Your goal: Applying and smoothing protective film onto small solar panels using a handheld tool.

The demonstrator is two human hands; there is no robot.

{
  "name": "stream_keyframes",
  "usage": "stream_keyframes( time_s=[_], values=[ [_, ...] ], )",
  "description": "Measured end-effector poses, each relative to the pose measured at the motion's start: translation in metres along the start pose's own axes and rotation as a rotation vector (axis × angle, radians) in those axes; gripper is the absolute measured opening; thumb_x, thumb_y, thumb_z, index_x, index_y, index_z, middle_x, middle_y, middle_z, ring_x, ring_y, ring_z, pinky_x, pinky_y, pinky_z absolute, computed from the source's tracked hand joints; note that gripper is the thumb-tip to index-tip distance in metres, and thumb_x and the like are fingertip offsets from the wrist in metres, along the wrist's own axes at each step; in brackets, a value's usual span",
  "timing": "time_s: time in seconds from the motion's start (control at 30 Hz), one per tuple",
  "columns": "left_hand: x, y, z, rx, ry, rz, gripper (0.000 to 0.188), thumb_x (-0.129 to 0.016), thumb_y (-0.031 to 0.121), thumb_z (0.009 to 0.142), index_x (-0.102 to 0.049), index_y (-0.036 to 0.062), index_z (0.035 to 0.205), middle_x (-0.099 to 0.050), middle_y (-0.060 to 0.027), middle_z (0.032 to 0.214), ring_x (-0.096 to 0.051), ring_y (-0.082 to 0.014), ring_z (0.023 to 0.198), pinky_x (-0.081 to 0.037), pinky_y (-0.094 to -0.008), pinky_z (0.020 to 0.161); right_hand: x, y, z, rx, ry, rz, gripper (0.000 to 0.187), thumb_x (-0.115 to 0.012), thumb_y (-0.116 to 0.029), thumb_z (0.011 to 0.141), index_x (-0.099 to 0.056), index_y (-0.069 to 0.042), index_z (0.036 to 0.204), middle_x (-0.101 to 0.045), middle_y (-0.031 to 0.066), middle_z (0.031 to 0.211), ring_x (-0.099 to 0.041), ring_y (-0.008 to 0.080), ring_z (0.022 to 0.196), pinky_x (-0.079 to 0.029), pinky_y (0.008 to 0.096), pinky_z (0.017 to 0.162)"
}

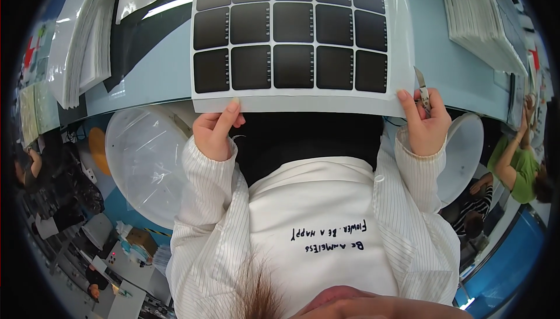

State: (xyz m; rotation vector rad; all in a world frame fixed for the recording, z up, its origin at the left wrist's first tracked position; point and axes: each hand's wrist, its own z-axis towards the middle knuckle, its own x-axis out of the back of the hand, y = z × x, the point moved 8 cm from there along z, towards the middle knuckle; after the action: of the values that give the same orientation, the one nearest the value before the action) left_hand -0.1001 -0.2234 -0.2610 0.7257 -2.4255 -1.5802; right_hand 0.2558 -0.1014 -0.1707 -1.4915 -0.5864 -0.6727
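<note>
A white backing sheet (303,104) carries rows of black, round-cornered squares (293,68), each with small marks along its right side. My left hand (217,132) pinches the sheet's near edge toward the left, thumb on top. At the near right corner, the thumb of my right hand (426,123) presses on the sheet. A small metal knife (424,92) is also in my right hand, its pointed blade directed away from me. The sheet's near edge overhangs the table edge, and the fingers beneath it are hidden.
Stacks of white sheets stand on the pale blue table (157,79): one stack (81,44) at left, another (481,18) at right. Black material (140,39) lies beside the left stack. Below the table are a large plastic-lined tub (149,161) and another white tub (466,155). Other people work at both sides.
</note>
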Motion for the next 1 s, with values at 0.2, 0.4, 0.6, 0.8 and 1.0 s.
stream_keyframes(
  time_s=[0.2, 0.4, 0.6, 0.8, 1.0],
  values=[
    [-0.01, 0.003, 0.0, -0.004, -0.009, 0.008, 0.027, -0.071, 0.024, 0.089, -0.068, -0.0027, 0.094, -0.067, -0.0078, 0.082, -0.06, -0.0144, 0.073, -0.046, -0.0271, 0.069, 0.002, 0.0, 0.004, -0.021, 0.045, 0.048, 0.027, -0.078, -0.02, 0.083, -0.059, -0.001, 0.082, -0.034, -0.009, 0.061, -0.028, 0.0024, 0.058, -0.025, 0.0171, 0.054],
    [-0.01, 0.002, 0.003, -0.024, -0.014, 0.005, 0.03, -0.072, 0.025, 0.088, -0.068, -0.0031, 0.097, -0.068, -0.0083, 0.084, -0.06, -0.0147, 0.074, -0.048, -0.0277, 0.07, 0.005, 0.009, 0.003, -0.009, 0.018, 0.07, 0.024, -0.076, -0.019, 0.085, -0.061, -0.002, 0.091, -0.038, -0.0091, 0.065, -0.031, 0.0018, 0.06, -0.026, 0.0165, 0.057],
    [-0.006, 0.006, -0.001, -0.073, -0.014, -0.08, 0.029, -0.066, 0.024, 0.091, -0.067, -0.004, 0.097, -0.068, -0.0093, 0.085, -0.061, -0.0156, 0.074, -0.048, -0.0285, 0.072, 0.028, -0.056, -0.012, 0.261, 0.153, 0.192, 0.032, -0.061, -0.009, 0.095, -0.048, 0.002, 0.122, -0.052, 0.001, 0.087, -0.044, 0.0064, 0.069, -0.038, 0.0198, 0.065],
    [0.027, 0.015, 0.003, -0.186, 0.069, -0.095, 0.023, -0.063, 0.019, 0.092, -0.067, -0.0033, 0.094, -0.066, -0.0072, 0.08, -0.058, -0.0134, 0.072, -0.045, -0.0266, 0.071, -0.036, -0.159, -0.046, 0.744, -0.326, 0.041, 0.023, -0.063, 0.005, 0.087, -0.055, 0.002, 0.108, -0.062, 0.0094, 0.086, -0.061, 0.0166, 0.068, -0.047, 0.027, 0.058],
    [0.026, 0.016, 0.003, -0.165, 0.043, 0.002, 0.019, -0.068, 0.017, 0.089, -0.068, -0.0012, 0.093, -0.064, -0.0033, 0.077, -0.056, -0.0107, 0.07, -0.044, -0.0234, 0.069, -0.098, -0.199, -0.049, 0.956, -0.356, 0.075, 0.031, -0.071, 0.008, 0.072, -0.059, 0.001, 0.1, -0.059, 0.0105, 0.074, -0.06, 0.0249, 0.06, -0.048, 0.0304, 0.05]
  ],
)
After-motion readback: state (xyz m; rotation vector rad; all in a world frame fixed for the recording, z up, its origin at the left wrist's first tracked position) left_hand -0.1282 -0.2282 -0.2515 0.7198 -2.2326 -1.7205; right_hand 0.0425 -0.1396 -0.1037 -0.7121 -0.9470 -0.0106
